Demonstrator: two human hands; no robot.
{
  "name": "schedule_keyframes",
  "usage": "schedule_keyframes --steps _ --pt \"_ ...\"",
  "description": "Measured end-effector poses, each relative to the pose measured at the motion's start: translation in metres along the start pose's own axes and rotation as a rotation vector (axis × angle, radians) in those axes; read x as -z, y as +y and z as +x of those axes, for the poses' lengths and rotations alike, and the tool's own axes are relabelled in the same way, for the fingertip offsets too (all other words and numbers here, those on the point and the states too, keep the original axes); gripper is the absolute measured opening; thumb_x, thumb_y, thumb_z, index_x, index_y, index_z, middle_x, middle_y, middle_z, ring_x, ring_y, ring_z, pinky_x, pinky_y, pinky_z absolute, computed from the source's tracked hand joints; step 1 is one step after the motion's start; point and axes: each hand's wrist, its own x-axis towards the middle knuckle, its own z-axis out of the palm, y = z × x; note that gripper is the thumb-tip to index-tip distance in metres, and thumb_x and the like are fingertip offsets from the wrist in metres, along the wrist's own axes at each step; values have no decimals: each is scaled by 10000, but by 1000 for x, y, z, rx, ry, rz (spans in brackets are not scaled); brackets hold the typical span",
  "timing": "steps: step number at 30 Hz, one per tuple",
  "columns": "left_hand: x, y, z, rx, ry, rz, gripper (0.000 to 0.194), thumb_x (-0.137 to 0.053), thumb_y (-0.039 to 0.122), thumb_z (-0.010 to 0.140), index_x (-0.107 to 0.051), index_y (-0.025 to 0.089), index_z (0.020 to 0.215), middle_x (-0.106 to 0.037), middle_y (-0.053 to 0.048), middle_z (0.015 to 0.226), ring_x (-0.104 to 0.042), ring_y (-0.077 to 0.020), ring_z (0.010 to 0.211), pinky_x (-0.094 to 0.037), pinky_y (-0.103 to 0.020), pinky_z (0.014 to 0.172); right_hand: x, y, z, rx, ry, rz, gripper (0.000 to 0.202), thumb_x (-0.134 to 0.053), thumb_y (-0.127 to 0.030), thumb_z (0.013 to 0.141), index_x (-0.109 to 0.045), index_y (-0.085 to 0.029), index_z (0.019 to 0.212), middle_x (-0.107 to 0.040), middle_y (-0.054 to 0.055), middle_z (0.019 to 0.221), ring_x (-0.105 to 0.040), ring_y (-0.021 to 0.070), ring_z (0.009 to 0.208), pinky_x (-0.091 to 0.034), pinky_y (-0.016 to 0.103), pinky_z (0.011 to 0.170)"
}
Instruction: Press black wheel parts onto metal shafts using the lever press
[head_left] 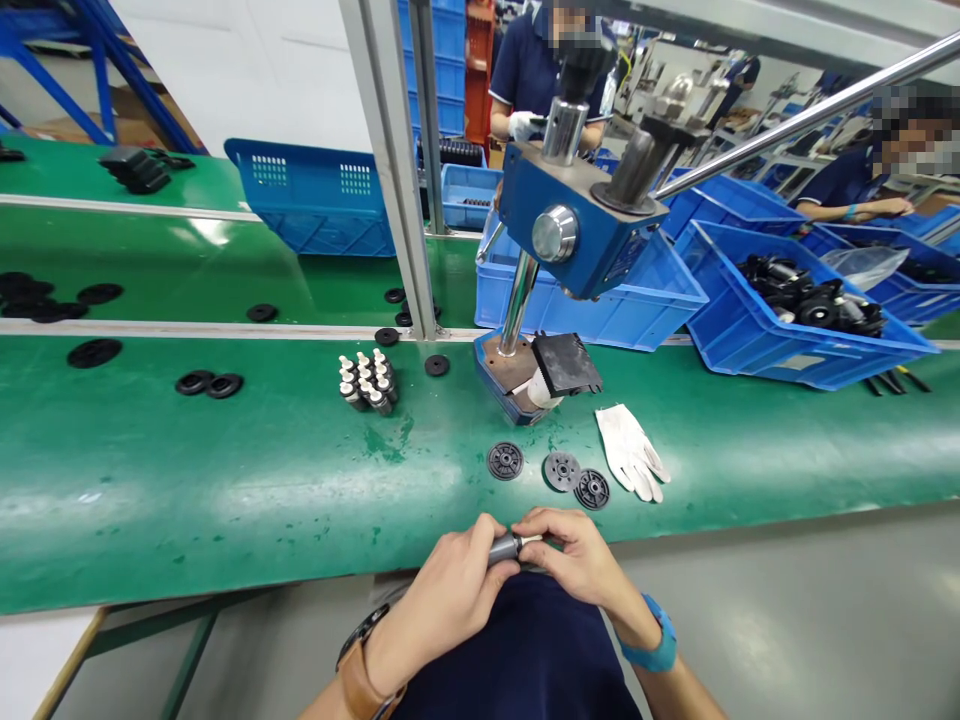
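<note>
Just past the bench's near edge, my left hand (465,575) is wrapped round a dark grey cylinder (504,548) with a white tip. At its right end, the fingers of my right hand (571,550) pinch that white tip. Part of the cylinder is hidden behind my left fingers. Three black ribbed discs, one of them a disc (505,461) lying apart on the left, are on the bench beyond my hands. A white glove (631,453) lies to their right. Several black cylinders with white tips (367,382) stand grouped farther left.
A blue hand press (570,220) stands behind the discs, with a black block (566,363) on its base. Blue bins (802,350) line the back right. A metal post (397,170) rises mid-bench. Black rings (208,383) lie left. A co-worker (517,70) is across the bench.
</note>
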Motion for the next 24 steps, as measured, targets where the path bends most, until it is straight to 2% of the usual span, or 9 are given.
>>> schedule_keyframes --steps 4,8,11,15,17,21,24 --pt "-7 -4 0 -14 -42 1 62 -496 240 1018 -438 258 1011 -708 -43 890 -715 -264 769 -430 -332 636 1 -5 0 42 -49 -62 143 -703 -316 965 -805 -231 1018 -750 31 883 -682 150 784 -534 265 740" --pt "-6 -3 1 34 -89 -79 47 -483 232 1017 -444 254 1031 -709 -31 921 -695 -235 764 -416 -318 651 8 -7 -4 -30 -113 -133 175 -716 -303 953 -792 -244 1099 -773 27 943 -704 156 835 -539 264 782" --pt "-1 0 2 77 -129 -79 52 -475 235 1017 -459 248 1064 -714 -38 972 -690 -245 817 -424 -327 699 11 -3 -8 -108 -65 -112 267 -762 -301 906 -766 -233 1164 -789 35 996 -729 172 877 -551 263 805" --pt "1 1 3 96 -144 -66 73 -484 248 1022 -453 246 1088 -718 -49 1022 -694 -262 873 -434 -337 737 8 2 -10 -149 -11 -95 182 -769 -344 897 -781 -217 1028 -761 9 818 -678 137 712 -516 232 688" --pt "-1 0 3 93 -147 -53 78 -488 250 1023 -445 246 1088 -717 -49 1015 -696 -269 875 -434 -341 739 6 5 -10 -180 -10 -49 201 -764 -367 902 -777 -211 1029 -750 4 790 -663 127 682 -511 226 668" --pt "-4 -1 1 76 -141 0 92 -493 232 1024 -428 244 1088 -714 -56 998 -703 -278 869 -419 -342 717 2 10 -12 -243 3 97 247 -778 -408 888 -769 -195 1012 -761 16 809 -678 130 691 -524 223 653" --pt "-7 1 0 46 -148 43 108 -492 207 1020 -408 241 1079 -711 -59 975 -708 -283 854 -408 -342 700 1 11 -12 -215 18 153 254 -795 -423 876 -779 -196 990 -783 31 859 -709 140 732 -545 227 674"
